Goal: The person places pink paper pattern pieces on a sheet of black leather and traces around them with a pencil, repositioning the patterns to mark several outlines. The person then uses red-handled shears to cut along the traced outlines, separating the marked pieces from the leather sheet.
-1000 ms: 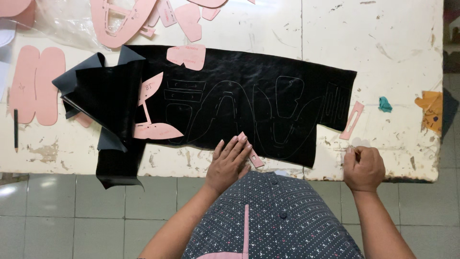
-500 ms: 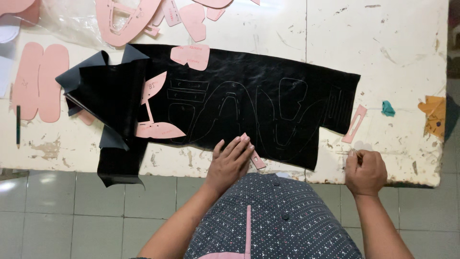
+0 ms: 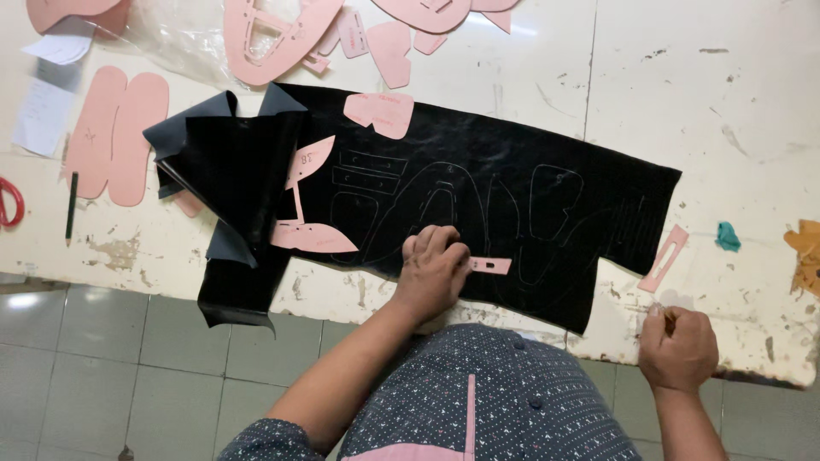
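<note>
A large black leather sheet (image 3: 512,196) lies across the worn white table (image 3: 735,102), with outlines of pattern pieces traced on it. My left hand (image 3: 431,275) rests on the sheet's near part, its fingers curled on one end of a small pink slotted template (image 3: 493,265). At the table's near right edge, off the sheet, my right hand (image 3: 679,348) is closed around a thin pen (image 3: 658,312). A folded black piece (image 3: 231,171) lies over the sheet's left end and hangs over the table edge.
Pink templates lie about: a winged one (image 3: 303,205), a rounded one (image 3: 380,113), sole shapes (image 3: 115,132) at left, a strip (image 3: 664,258) at right, several at the back. There are also a pencil (image 3: 71,207), red scissors (image 3: 8,202) and a teal scrap (image 3: 727,236).
My left hand has slid the small pink template farther onto the sheet and to the right. My right hand has stayed at the table's near edge.
</note>
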